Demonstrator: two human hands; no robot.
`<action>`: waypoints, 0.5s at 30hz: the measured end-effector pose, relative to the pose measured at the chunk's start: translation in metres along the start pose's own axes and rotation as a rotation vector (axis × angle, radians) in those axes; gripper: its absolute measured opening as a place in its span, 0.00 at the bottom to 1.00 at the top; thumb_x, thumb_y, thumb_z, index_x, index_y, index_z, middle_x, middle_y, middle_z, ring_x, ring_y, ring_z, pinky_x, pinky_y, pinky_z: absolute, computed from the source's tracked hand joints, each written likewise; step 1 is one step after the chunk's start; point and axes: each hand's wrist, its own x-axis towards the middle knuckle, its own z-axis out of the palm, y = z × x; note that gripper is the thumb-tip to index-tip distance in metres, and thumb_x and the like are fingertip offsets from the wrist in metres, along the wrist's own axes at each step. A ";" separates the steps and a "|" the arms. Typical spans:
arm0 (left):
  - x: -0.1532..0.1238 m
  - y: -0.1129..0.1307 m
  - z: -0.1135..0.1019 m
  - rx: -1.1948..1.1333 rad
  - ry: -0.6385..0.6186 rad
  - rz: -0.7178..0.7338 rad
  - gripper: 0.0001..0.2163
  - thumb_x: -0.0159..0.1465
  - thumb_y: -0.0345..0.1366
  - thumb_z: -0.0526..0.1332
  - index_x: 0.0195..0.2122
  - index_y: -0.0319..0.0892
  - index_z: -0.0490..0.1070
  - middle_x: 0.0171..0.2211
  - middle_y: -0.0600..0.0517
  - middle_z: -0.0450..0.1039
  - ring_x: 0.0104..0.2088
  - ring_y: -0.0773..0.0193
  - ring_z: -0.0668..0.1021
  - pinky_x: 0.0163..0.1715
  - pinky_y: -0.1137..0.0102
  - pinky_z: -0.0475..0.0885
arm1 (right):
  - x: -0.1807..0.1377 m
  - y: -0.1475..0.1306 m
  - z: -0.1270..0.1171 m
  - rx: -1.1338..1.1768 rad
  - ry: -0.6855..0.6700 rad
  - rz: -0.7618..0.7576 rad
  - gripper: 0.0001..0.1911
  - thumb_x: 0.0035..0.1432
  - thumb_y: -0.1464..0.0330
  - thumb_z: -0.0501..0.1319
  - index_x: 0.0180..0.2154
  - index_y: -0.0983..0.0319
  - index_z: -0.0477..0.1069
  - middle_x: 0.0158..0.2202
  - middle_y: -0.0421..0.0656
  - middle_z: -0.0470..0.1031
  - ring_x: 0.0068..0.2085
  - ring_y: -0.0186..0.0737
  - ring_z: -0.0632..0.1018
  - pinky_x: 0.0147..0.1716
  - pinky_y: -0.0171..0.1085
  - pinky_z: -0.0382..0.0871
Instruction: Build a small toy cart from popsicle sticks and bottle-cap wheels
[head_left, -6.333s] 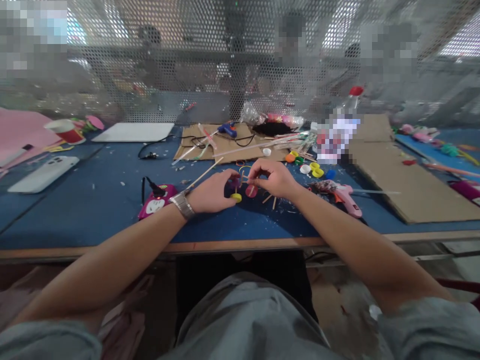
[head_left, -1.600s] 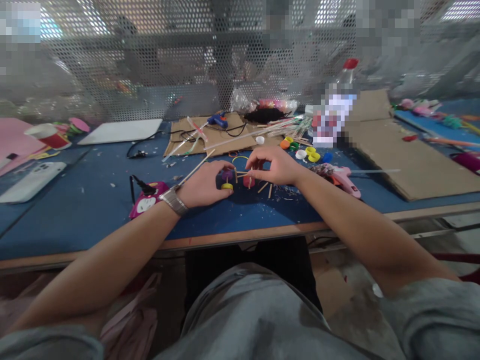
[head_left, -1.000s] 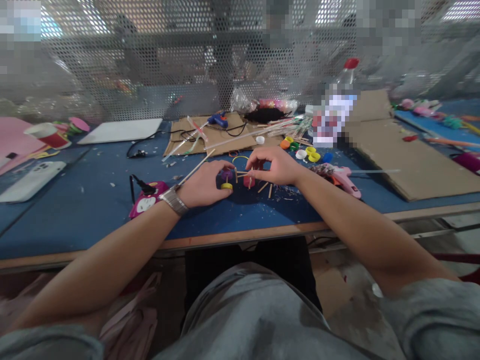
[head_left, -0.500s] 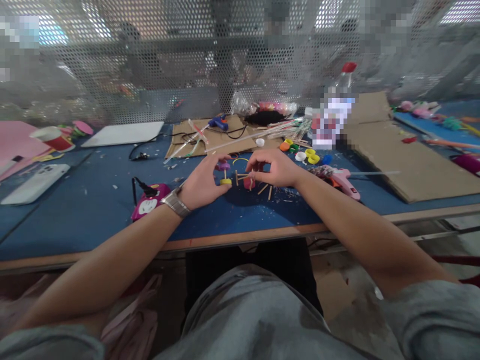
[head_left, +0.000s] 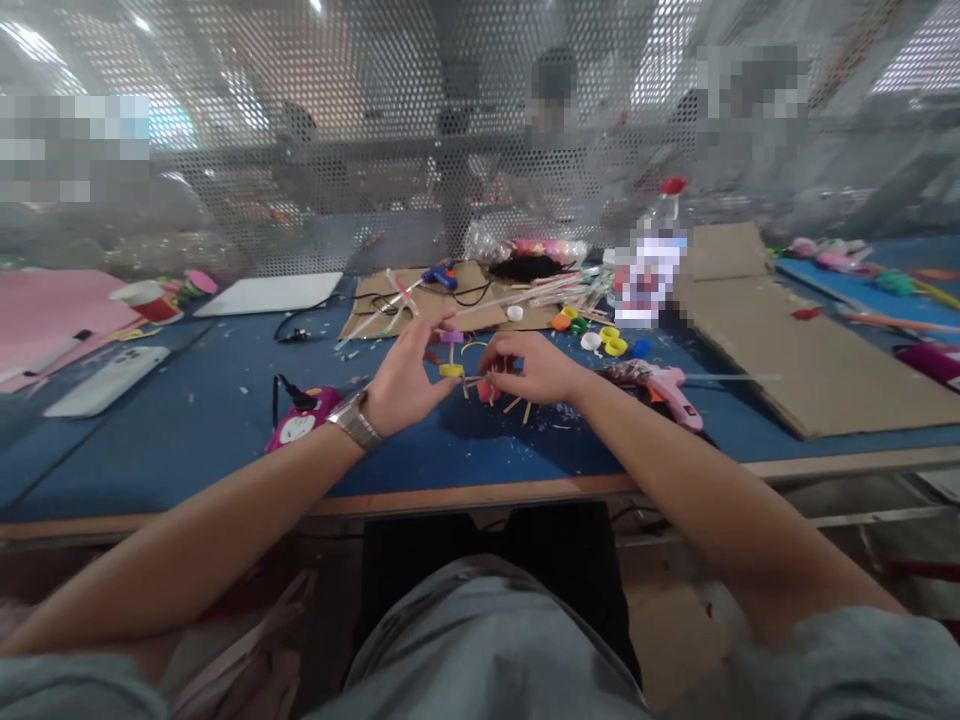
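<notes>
My left hand (head_left: 401,385), with a metal watch on the wrist, is closed on a small piece made of a purple cap (head_left: 451,337) and a yellow cap (head_left: 451,371) joined by a thin wooden stick. Fingertips of my right hand (head_left: 536,366) pinch a pinkish-red cap with thin sticks (head_left: 487,392); the fingers partly cover it. One of its sticks reaches close to the yellow cap, and I cannot tell whether they touch. Several loose short sticks (head_left: 526,412) lie beneath my right hand on the blue tabletop (head_left: 450,455).
A pink glue gun (head_left: 679,395) lies right of my right hand. Behind are several bottle caps (head_left: 613,346), a plastic bottle (head_left: 651,265), cardboard (head_left: 817,350) and a blue glue gun (head_left: 441,275). A purple power block (head_left: 304,420) and a phone (head_left: 109,382) lie left.
My hands have come closer together, bringing the stick piece on the right near the yellow cap. The camera view has tilted slightly upward.
</notes>
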 end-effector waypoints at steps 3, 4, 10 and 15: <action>0.007 0.002 -0.008 0.036 0.018 0.020 0.41 0.57 0.24 0.73 0.71 0.49 0.64 0.59 0.43 0.76 0.56 0.51 0.82 0.44 0.62 0.81 | 0.001 -0.003 0.001 0.016 0.000 -0.009 0.06 0.61 0.71 0.66 0.40 0.63 0.82 0.37 0.44 0.80 0.33 0.38 0.77 0.37 0.38 0.71; 0.010 0.003 -0.011 0.045 0.026 0.025 0.41 0.57 0.24 0.73 0.71 0.50 0.64 0.60 0.43 0.76 0.56 0.51 0.82 0.43 0.63 0.81 | 0.001 -0.004 0.002 0.022 0.001 -0.010 0.06 0.61 0.71 0.66 0.40 0.63 0.82 0.37 0.44 0.80 0.34 0.38 0.77 0.37 0.38 0.71; 0.027 0.004 -0.030 0.085 0.073 0.018 0.39 0.57 0.27 0.74 0.69 0.49 0.65 0.61 0.43 0.77 0.57 0.52 0.82 0.42 0.64 0.81 | 0.002 -0.006 0.003 0.074 0.016 0.045 0.05 0.63 0.70 0.66 0.40 0.62 0.81 0.35 0.43 0.80 0.32 0.37 0.78 0.36 0.38 0.72; 0.038 0.002 -0.038 0.085 0.172 -0.004 0.37 0.56 0.30 0.77 0.65 0.50 0.68 0.59 0.45 0.77 0.53 0.54 0.83 0.41 0.65 0.81 | 0.003 0.000 0.011 0.113 0.072 0.131 0.06 0.66 0.66 0.67 0.43 0.61 0.80 0.37 0.45 0.82 0.34 0.39 0.79 0.37 0.39 0.74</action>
